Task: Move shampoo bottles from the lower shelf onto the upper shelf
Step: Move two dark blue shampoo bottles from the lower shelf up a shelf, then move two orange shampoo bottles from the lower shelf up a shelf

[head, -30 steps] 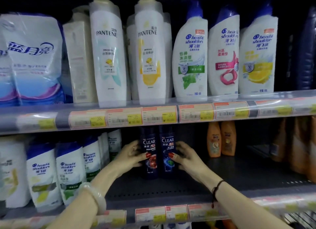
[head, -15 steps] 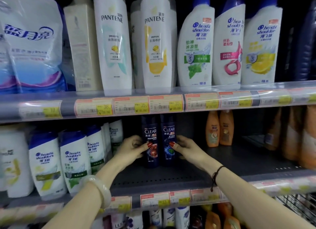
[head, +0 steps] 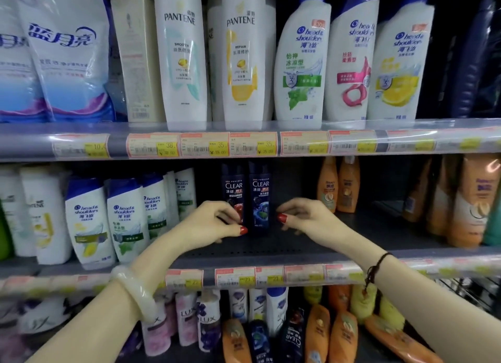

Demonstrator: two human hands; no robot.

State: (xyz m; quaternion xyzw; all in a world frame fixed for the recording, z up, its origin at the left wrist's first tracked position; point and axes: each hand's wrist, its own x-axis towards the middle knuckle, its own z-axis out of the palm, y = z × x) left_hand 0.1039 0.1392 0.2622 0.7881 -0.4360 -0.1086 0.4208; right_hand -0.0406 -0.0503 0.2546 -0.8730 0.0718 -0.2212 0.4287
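Head view | two dark Clear bottles (head: 246, 197) stood at 12 o'clock on lower shelf (head: 244, 250) | left hand (head: 208, 224) pinched left bottle, right hand (head: 306, 219) curled beside right bottle | upper shelf (head: 27, 145) full, none moved up yet

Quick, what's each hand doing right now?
Left hand: fingers closed on the red-label Clear bottle.
Right hand: beside the blue-label Clear bottle; grip unclear.
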